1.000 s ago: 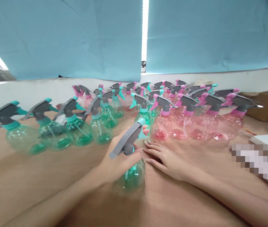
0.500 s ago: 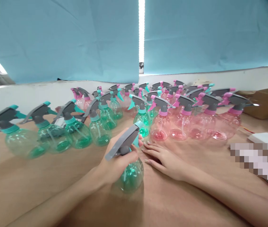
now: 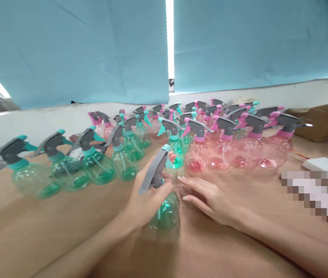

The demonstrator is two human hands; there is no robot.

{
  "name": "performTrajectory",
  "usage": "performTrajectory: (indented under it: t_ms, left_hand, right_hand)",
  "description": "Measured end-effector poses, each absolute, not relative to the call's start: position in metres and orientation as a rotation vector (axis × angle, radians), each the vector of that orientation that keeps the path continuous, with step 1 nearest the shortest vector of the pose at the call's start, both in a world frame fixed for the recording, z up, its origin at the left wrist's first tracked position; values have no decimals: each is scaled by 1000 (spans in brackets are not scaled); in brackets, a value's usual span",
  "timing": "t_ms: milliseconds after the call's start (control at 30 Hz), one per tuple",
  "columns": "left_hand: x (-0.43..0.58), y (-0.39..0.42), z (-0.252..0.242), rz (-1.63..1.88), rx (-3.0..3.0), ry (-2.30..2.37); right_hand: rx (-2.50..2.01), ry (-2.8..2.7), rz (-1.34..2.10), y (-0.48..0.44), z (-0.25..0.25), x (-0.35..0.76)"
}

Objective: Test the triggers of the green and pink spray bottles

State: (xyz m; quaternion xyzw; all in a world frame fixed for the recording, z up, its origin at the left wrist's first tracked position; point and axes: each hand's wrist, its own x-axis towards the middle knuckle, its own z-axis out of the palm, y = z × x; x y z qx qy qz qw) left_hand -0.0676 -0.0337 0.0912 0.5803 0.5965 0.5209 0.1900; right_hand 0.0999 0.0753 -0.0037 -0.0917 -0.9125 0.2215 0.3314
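Observation:
My left hand (image 3: 148, 199) is wrapped round the neck of a green spray bottle (image 3: 165, 214) with a grey trigger head and teal nozzle. The bottle stands on the brown table (image 3: 65, 224) in front of me. A fingertip rests by the nozzle. My right hand (image 3: 207, 195) lies flat on the table just right of the bottle, fingers stretched out and pointing left, holding nothing.
Several green spray bottles (image 3: 97, 166) stand in rows at the left and several pink ones (image 3: 230, 150) at the right, behind my hands. A white box (image 3: 324, 164) and a brown cardboard box (image 3: 320, 121) sit at the right. Blue curtains hang behind.
The grey trigger head of the held bottle has turned to a steeper angle. My right hand stays flat beside it. The view has shifted slightly.

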Motion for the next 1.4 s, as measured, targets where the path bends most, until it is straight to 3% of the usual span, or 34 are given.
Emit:
performTrajectory:
  t_ms: [167, 300, 500, 700, 867, 1400]
  left_hand:
    - [-70, -34, 86, 1443, 1651, 1651]
    - [-76, -32, 83, 1452, 1675, 1667]
    - [-98, -36, 86, 1399, 1749, 1598]
    - [-138, -78, 42, 1653, 1895, 1831]
    - [-150, -96, 21, 1358, 2258, 1788]
    - [-145, -96, 18, 1195, 2160, 1760]
  right_hand:
    - [-105, -2274, 615, 44, 11, 90]
    - [-286, -2258, 686, 18, 24, 71]
    - [-459, -2357, 517, 10, 44, 43]
    - [-766, -2507, 316, 42, 62, 18]
    - [-824, -2543, 152, 70, 67, -7]
    - [-942, -2582, 147, 80, 67, -32]
